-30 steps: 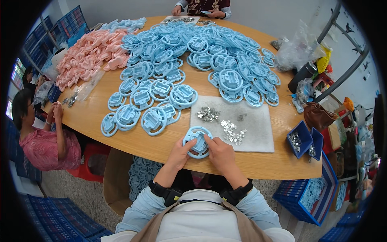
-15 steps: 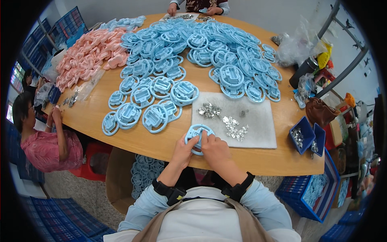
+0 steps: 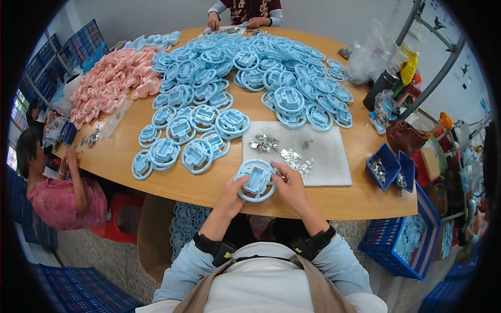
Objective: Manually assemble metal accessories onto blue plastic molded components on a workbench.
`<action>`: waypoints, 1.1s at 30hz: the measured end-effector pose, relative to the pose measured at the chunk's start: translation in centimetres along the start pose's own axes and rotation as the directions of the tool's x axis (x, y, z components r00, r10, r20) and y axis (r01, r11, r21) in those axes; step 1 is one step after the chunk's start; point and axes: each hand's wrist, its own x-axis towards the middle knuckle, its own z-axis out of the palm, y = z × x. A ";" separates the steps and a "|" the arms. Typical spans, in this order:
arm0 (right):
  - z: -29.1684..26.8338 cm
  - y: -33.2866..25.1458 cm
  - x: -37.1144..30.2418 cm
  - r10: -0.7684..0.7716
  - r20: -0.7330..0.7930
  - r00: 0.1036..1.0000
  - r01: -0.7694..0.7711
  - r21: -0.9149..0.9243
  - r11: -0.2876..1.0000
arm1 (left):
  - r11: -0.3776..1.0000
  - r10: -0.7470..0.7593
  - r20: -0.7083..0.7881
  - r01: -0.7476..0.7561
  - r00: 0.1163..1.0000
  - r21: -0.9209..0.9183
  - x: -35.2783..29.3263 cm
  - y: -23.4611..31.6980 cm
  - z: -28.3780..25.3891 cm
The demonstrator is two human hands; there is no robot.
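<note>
A light blue round plastic part (image 3: 257,180), with a rectangular recess inside its ring, is held over the table's front edge. My left hand (image 3: 229,197) grips its left rim, thumb on top. My right hand (image 3: 291,188) is closed in a pinch by its upper right rim; something small and thin shows at the fingertips, too small to name. Just beyond, a white pad (image 3: 329,151) carries a pile of dull metal pieces (image 3: 264,143) and a brighter pile of small metal pieces (image 3: 297,163). Several like blue parts (image 3: 197,154) lie left of the pad.
A large heap of blue parts (image 3: 282,75) and a heap of pink parts (image 3: 115,83) cover the far table. Two blue bins (image 3: 383,167) with metal pieces stand right. A blue crate (image 3: 389,242) sits below. Co-workers sit at left (image 3: 68,203) and across (image 3: 245,13).
My right hand has drawn back from the middle of the blue part to its right rim, uncovering the recess. My left hand still holds the part. The view has shifted slightly.
</note>
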 end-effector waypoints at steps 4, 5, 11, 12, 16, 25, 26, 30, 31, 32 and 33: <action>0.1 -3.1 -0.6 -0.121 0.030 0.992 0.123 -0.077 0.989 | 0.990 -0.118 0.012 0.117 0.993 0.076 -0.6 1.8 0.6; 0.1 -3.6 -0.7 -0.162 0.033 0.986 0.164 -0.085 0.983 | 0.986 -0.102 0.018 0.098 0.995 0.133 -0.6 2.1 0.5; -0.1 -3.7 -0.9 -0.239 0.014 0.971 0.240 -0.059 0.969 | 0.932 -0.064 0.064 0.037 0.996 0.361 -1.2 3.2 1.3; -0.2 -3.6 -0.9 -0.250 0.014 0.968 0.250 -0.071 0.966 | 0.928 -0.057 0.063 0.030 0.996 0.371 -1.1 3.2 1.3; -0.8 -3.6 -0.9 -0.141 0.095 0.985 0.155 -0.159 0.975 | 0.924 -0.016 0.052 -0.005 0.999 0.382 -0.5 2.7 0.7; 0.5 -1.9 -2.0 0.022 0.129 0.991 -0.025 0.024 0.999 | 0.987 -0.057 -0.064 0.066 0.996 0.147 -0.3 1.0 -0.7; 0.6 -1.6 -2.0 0.024 0.138 0.990 -0.033 0.063 0.997 | 0.986 -0.042 -0.074 0.053 0.996 0.159 -0.4 1.0 -0.9; 1.0 -0.7 -2.1 0.029 0.150 0.988 -0.051 0.147 0.988 | 0.916 0.031 -0.019 -0.021 0.999 0.400 -0.8 1.6 -0.8; 1.0 -0.6 -2.1 0.029 0.152 0.988 -0.052 0.148 0.988 | 0.913 0.045 -0.028 -0.030 0.999 0.407 -0.9 1.9 -0.4; 0.8 -0.7 -2.0 0.044 0.151 0.988 -0.057 0.083 0.995 | 0.910 0.058 -0.037 -0.038 0.998 0.414 -1.0 2.1 0.0; 0.5 -0.8 -1.6 0.059 0.149 0.987 -0.062 0.018 0.998 | 0.906 0.071 -0.045 -0.046 0.996 0.421 -1.0 2.2 0.3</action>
